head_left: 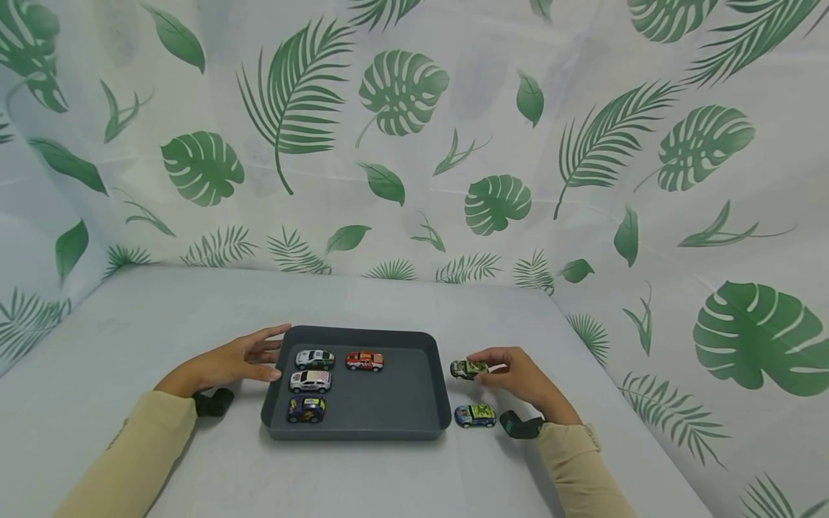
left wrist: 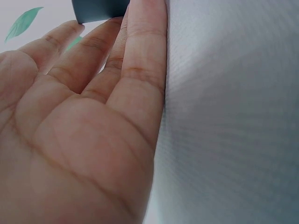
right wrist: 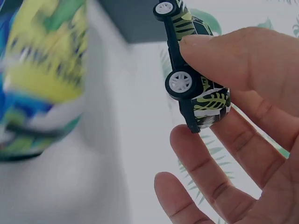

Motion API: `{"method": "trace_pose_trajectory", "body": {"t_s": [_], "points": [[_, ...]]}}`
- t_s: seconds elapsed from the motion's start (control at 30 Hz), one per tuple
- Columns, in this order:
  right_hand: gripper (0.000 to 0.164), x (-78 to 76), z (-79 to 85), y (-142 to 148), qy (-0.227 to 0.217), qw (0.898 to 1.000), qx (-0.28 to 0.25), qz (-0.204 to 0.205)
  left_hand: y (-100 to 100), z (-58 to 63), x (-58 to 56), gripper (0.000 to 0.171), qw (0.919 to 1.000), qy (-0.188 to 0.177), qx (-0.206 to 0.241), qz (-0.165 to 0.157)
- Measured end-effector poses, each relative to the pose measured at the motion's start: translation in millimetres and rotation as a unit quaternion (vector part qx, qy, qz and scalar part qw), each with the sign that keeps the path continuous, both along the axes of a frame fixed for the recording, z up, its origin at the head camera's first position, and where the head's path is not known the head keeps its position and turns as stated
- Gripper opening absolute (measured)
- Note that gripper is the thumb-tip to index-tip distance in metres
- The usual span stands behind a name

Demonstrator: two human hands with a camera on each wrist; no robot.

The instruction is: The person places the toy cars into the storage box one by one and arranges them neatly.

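My right hand (head_left: 521,375) pinches a black and green patterned toy car (right wrist: 198,74) between thumb and fingers, just right of the grey tray (head_left: 388,428). In the head view this toy car (head_left: 468,369) is level with the tray's right side. Nearer to me, a blue and yellow-green toy car (head_left: 476,415) stands on the table; it looms blurred at the left of the right wrist view. My left hand (head_left: 236,360) rests its extended fingers against the tray's left side, the thumb at the rim. Only a dark tray corner (left wrist: 100,10) shows in the left wrist view.
Inside the tray stand a white and green toy car (head_left: 315,359), a white toy car (head_left: 310,381) and a dark purple one (head_left: 306,409) along the left, with a red-orange toy car (head_left: 365,361) beside them. A leaf-print cloth (head_left: 427,165) hangs behind the white table (head_left: 272,478).
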State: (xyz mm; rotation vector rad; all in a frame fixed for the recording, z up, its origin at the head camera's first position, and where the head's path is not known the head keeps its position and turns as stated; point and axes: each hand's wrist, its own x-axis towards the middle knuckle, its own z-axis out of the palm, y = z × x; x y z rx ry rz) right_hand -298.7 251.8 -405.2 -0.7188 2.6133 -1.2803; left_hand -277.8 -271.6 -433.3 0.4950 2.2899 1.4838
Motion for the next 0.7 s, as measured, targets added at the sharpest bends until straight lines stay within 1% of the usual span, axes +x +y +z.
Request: {"method": "trace_pose_trajectory", "body": {"t_s": [0.17, 0.4, 0.7], "points": [[0.034, 0.8, 5.5, -5, 0.001, 1.0, 0.0, 0.001, 0, -0.1, -0.7, 0.104, 1.0, 0.003, -0.003, -0.001], [0.037, 3.8, 12.2, -16, -0.014, 1.0, -0.009, 0.008, 0, -1.0, -1.2, 0.105, 0.9999, 0.004, -0.01, 0.004], [0.036, 6.0, 11.8, -30, -0.013, 0.999, -0.016, 0.024, 0, -2.2, -1.6, 0.105, 1.0, 0.004, -0.006, 0.002]]}}
